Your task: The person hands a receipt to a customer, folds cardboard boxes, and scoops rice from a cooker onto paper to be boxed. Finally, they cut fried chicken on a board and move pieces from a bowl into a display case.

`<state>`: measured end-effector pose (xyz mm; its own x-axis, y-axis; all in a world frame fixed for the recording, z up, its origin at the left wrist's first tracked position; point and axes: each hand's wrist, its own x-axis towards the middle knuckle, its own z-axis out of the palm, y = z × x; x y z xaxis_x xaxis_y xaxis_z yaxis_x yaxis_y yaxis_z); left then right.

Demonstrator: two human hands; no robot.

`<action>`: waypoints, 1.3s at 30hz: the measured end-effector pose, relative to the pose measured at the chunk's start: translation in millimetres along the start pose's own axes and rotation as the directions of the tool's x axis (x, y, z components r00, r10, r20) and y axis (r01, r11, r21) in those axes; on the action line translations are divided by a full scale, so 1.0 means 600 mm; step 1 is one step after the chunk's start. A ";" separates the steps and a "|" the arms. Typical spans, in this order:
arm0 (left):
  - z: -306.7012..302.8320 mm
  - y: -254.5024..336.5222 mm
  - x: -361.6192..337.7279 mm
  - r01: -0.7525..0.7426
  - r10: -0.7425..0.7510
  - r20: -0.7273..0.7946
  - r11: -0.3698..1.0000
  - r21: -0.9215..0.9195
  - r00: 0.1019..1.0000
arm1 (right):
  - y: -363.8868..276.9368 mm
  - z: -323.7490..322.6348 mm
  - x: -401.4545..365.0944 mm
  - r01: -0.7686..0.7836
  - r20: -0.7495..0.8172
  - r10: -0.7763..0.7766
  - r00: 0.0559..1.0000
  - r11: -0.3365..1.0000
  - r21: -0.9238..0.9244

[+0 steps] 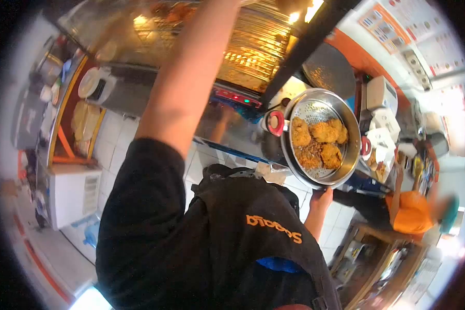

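Observation:
My left arm [194, 77] reaches up across a lit glass display case [258, 51] with wire racks. Its hand lies beyond the top edge of the view. At the right, my right hand [320, 202] supports a round metal steamer pot [352, 142] at its near underside, with the fingers mostly hidden beneath it. Red-trimmed handles stick out on two sides of the pot. Inside, several pieces of golden fried chicken [325, 132] rest on a perforated metal bottom, with loose brown crumbs among them.
A large dark pan [329, 70] stands behind the pot, near a white appliance [381, 95]. A co-worker in an orange shirt [412, 213] is at the right, by a wooden shelf [382, 258]. A white chest [73, 196] stands on the left, on the tiled floor.

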<state>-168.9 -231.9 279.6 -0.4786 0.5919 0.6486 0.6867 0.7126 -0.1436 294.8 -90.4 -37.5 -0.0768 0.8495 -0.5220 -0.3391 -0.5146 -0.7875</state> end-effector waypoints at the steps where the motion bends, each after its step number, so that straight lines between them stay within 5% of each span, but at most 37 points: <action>1: 0.003 0.002 -0.005 -0.016 0.014 0.045 0.999 0.033 0.999 | 0.001 -0.004 -0.004 0.016 0.017 -0.016 1.000 1.000 -0.004; 4: 0.004 0.024 -0.047 -0.183 0.143 0.147 0.931 0.316 0.979 | 0.009 -0.040 0.022 0.019 0.042 -0.016 0.999 0.998 -0.068; 6: -0.037 0.080 -0.117 0.052 -0.060 -0.042 0.986 -0.161 0.997 | 0.015 -0.036 0.019 0.026 0.027 -0.025 0.999 0.999 -0.035; 8: -0.040 0.142 -0.169 0.012 -0.165 -0.313 0.899 -0.437 0.935 | 0.015 -0.037 0.018 0.025 0.057 -0.021 0.998 0.997 -0.067; 9: -0.033 0.171 -0.194 0.002 -0.114 -0.262 0.920 -0.391 0.958 | 0.013 -0.028 0.012 0.031 0.069 -0.030 0.997 0.999 -0.015; 10: -0.006 0.218 -0.232 0.019 -0.179 -0.194 0.781 -0.624 0.964 | 0.009 -0.020 0.008 0.026 0.064 -0.025 0.998 1.000 -0.014; 11: 0.000 0.266 -0.247 -0.150 -0.039 -0.299 0.799 -0.582 0.953 | 0.006 -0.021 0.005 0.017 0.061 -0.016 0.998 1.000 -0.022; 12: -0.040 0.317 -0.232 0.093 0.168 0.465 0.868 -0.487 0.870 | 0.006 -0.027 0.007 0.017 0.057 -0.016 0.998 1.000 -0.021; 13: 0.013 0.367 -0.259 -0.040 0.333 0.500 0.860 -0.508 0.799 | 0.008 -0.032 0.011 0.007 0.076 -0.005 0.997 1.000 -0.029; 15: 0.068 0.453 -0.299 0.036 0.257 0.703 0.927 -0.372 0.663 | 0.008 -0.034 0.013 -0.006 0.105 0.009 0.994 0.999 -0.036; 16: 0.090 0.473 -0.303 0.033 0.253 0.701 0.930 -0.367 0.666 | 0.007 -0.030 0.010 -0.013 0.091 0.013 0.996 1.000 0.002; 18: 0.127 0.501 -0.308 -0.217 0.458 0.823 0.888 -0.406 0.336 | 0.004 -0.024 0.007 -0.021 0.090 0.017 0.996 0.999 0.046; 19: 0.152 0.512 -0.323 -0.221 0.458 0.821 0.888 -0.404 0.341 | 0.002 -0.021 0.005 -0.017 0.093 0.012 0.996 0.999 0.052; 21: 0.191 0.527 -0.348 0.032 0.148 0.813 0.979 -0.200 0.563 | 0.000 -0.019 0.002 0.013 0.119 -0.016 0.993 1.000 0.026; 22: 0.163 0.519 -0.327 0.021 0.177 0.863 0.977 -0.212 0.473 | 0.004 -0.026 0.007 0.000 0.111 -0.002 0.994 1.000 0.013; 23: 0.153 0.511 -0.317 0.013 0.179 0.863 0.978 -0.209 0.473 | 0.000 -0.021 0.003 -0.003 0.109 0.000 0.994 1.000 0.021; 26: 0.140 0.490 -0.298 -0.113 0.319 0.842 0.947 -0.300 0.436 | -0.004 -0.017 -0.003 -0.010 0.110 0.005 0.994 0.999 0.048; 29: 0.132 0.469 -0.283 -0.142 0.512 0.705 0.845 -0.515 0.491 | -0.001 -0.029 0.007 -0.035 0.110 0.038 0.993 0.999 -0.024; 30: 0.176 0.457 -0.303 -0.359 0.701 0.500 0.701 -0.616 0.509 | 0.000 -0.031 0.007 -0.033 0.108 0.033 0.994 0.999 -0.006; 31: 0.169 0.454 -0.301 -0.360 0.694 0.504 0.708 -0.608 0.514 | 0.002 -0.030 0.007 -0.033 0.109 0.031 0.994 0.999 0.013; 33: 0.136 0.442 -0.302 0.404 0.288 0.692 0.640 -0.653 0.662 | 0.005 -0.043 0.015 -0.068 0.048 0.076 0.996 0.986 -0.153; 35: 0.078 0.408 -0.263 0.322 0.320 0.647 0.666 -0.673 0.692 | 0.000 -0.041 0.015 -0.031 0.156 0.054 0.986 0.988 -0.149; 37: 0.038 0.368 -0.248 0.204 0.240 0.422 0.609 -0.767 0.874 | 0.007 -0.035 0.021 -0.054 0.155 0.055 0.986 0.998 -0.008; 39: -0.026 0.302 -0.227 0.170 0.178 0.297 0.511 -0.843 0.938 | -0.008 -0.017 0.004 -0.062 0.134 0.061 0.989 0.998 0.000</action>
<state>29.2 -189.5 177.2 -0.4894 0.7936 0.3614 0.7306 0.1470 0.6668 305.7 -86.9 -38.2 -0.2222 0.8243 -0.5207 -0.3337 -0.5661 -0.7538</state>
